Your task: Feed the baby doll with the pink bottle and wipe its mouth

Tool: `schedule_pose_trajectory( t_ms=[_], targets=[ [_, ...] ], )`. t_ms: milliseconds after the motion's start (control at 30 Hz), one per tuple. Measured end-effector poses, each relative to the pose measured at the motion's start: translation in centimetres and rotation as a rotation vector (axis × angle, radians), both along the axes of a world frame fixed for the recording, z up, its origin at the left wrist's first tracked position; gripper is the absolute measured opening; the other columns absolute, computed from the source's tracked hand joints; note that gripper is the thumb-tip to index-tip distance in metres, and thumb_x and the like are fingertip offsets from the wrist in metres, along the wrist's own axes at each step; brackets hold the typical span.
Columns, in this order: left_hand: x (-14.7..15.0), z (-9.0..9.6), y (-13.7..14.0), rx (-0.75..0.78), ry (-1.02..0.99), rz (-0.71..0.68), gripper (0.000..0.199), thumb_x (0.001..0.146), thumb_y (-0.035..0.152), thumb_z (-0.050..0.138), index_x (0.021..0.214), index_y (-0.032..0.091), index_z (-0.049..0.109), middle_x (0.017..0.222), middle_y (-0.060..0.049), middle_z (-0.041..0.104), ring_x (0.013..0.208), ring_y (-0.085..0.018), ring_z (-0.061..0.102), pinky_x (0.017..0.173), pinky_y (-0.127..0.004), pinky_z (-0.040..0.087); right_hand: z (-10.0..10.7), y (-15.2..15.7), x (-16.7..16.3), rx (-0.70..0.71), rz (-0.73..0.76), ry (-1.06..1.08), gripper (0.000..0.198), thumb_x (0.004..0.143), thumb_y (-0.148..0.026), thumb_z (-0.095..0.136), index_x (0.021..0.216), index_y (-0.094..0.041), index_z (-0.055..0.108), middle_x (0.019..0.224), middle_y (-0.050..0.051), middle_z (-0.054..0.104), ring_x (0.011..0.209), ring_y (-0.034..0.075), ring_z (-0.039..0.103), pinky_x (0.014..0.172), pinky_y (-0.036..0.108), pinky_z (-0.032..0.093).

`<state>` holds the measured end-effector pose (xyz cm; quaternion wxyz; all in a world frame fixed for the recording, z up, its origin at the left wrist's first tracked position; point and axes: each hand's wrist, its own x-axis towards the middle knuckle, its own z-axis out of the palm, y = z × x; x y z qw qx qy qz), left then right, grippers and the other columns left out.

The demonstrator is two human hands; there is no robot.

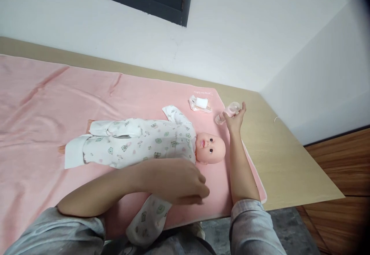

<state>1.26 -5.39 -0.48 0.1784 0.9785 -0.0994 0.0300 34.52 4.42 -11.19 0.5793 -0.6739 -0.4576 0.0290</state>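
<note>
both hands are extended over the table [289, 158] with bare forearms, and grey sleeves [256, 224] are pushed up to the elbows. the right hand [235, 120] is placed at a clear bottle [230, 110] with a pink section; thumb and fingers are spread about it, but whether a firm grip is applied cannot be told. the bottle is set aslant at the far right corner of a pink blanket [101, 87], just beyond the head of the doll. the left hand [183, 181] is held back upward near the closer side of the doll, with its fingers curled inward; the palm is hidden, so whether anything is enclosed cannot be told.

the doll [212, 149] is laid on its back across the blanket, head to the right and feet to the left. it is dressed in a white garment [147, 141] printed with small green and pink figures. one sleeve is directed away from the person; the other is passed beneath the left hand toward the near edge and is partly covered.

a white packet [201, 103] in clear wrapping is located on the blanket, near the bottle and beyond the doll's shoulder. the table is bordered by a white wall [225, 43], in which a dark-framed window [173, 6] is fitted.
</note>
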Motion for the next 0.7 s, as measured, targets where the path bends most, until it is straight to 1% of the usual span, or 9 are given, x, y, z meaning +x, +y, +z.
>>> schedule_pose_trajectory(
  t_ms=[33,100,267,333,400,467,500,567,700],
  targets=[
    [0.0,-0.1,-0.3,0.022,0.013,-0.064,0.02,0.094,0.023,0.062,0.076,0.02,0.053,0.073,0.001,0.064,0.066,-0.017,0.059,0.061,-0.032,0.041,-0.5,0.0,0.4,-0.019,-0.029,0.005,0.103,0.065,-0.037,0.073,0.151,-0.021,0.018,0.152,0.019,0.029,0.138,0.031,0.039,0.111,0.05,0.041],
    [0.1,-0.2,-0.8,0.053,0.028,-0.131,0.017,0.092,0.023,0.065,0.079,0.02,0.056,0.072,0.001,0.065,0.066,-0.016,0.06,0.06,-0.033,0.041,-1.1,0.0,0.9,-0.034,-0.048,0.005,0.101,0.065,-0.036,0.072,0.15,-0.017,0.02,0.151,0.02,0.031,0.139,0.032,0.038,0.111,0.049,0.041],
    [-0.1,-0.2,-1.6,0.125,0.062,-0.115,0.011,0.092,0.022,0.065,0.083,0.019,0.06,0.072,0.002,0.065,0.065,-0.016,0.06,0.06,-0.035,0.042,-2.5,0.2,0.2,-0.035,-0.023,-0.056,0.094,0.071,-0.042,0.065,0.15,-0.017,0.02,0.152,0.02,0.031,0.14,0.03,0.037,0.112,0.048,0.039],
    [-0.2,-0.1,-1.7,0.138,0.071,-0.111,0.01,0.092,0.021,0.064,0.083,0.019,0.061,0.072,0.002,0.065,0.064,-0.016,0.06,0.06,-0.035,0.042,-3.4,0.2,-0.5,0.009,-0.057,-0.054,0.094,0.075,-0.046,0.062,0.151,-0.015,0.015,0.154,0.022,0.026,0.141,0.03,0.037,0.113,0.047,0.037],
    [-0.5,0.1,-1.8,0.124,0.073,-0.122,0.008,0.091,0.021,0.066,0.085,0.019,0.062,0.073,0.002,0.066,0.065,-0.016,0.061,0.058,-0.035,0.042,-4.2,0.0,-1.2,0.077,-0.079,-0.027,0.094,0.08,-0.051,0.055,0.151,-0.012,0.009,0.157,0.024,0.016,0.141,0.028,0.037,0.114,0.046,0.036],
    [-0.9,0.4,-1.9,0.088,0.07,-0.137,0.008,0.09,0.023,0.067,0.086,0.021,0.062,0.072,0.003,0.066,0.065,-0.016,0.062,0.057,-0.035,0.041,-4.8,-0.2,-1.6,0.151,-0.093,0.015,0.088,0.086,-0.055,0.044,0.152,-0.012,0.003,0.159,0.025,0.008,0.141,0.026,0.038,0.115,0.045,0.036],
    [-1.2,0.6,-2.0,0.071,0.062,-0.144,0.009,0.09,0.024,0.068,0.085,0.022,0.061,0.071,0.003,0.066,0.065,-0.016,0.063,0.056,-0.035,0.041,-4.9,-0.3,-1.7,0.178,-0.104,0.028,0.084,0.089,-0.055,0.038,0.151,-0.012,0.001,0.159,0.025,0.007,0.141,0.025,0.039,0.114,0.044,0.037],
    [-1.8,0.9,-2.2,0.049,0.04,-0.155,0.012,0.089,0.024,0.069,0.082,0.023,0.06,0.069,0.004,0.066,0.064,-0.016,0.062,0.056,-0.034,0.041,-5.0,-0.4,-1.7,0.201,-0.148,0.041,0.076,0.092,-0.053,0.03,0.151,-0.013,0.004,0.157,0.024,0.013,0.138,0.024,0.042,0.112,0.044,0.039],
    [-2.9,1.5,-2.9,0.087,0.024,-0.194,0.018,0.081,0.018,0.074,0.079,0.021,0.056,0.068,0.004,0.065,0.061,-0.015,0.06,0.055,-0.034,0.043,-5.0,-0.7,-1.5,0.158,-0.239,0.075,0.059,0.09,-0.041,0.033,0.141,-0.011,0.029,0.142,0.022,0.039,0.123,0.023,0.052,0.106,0.042,0.045]
  ],
)
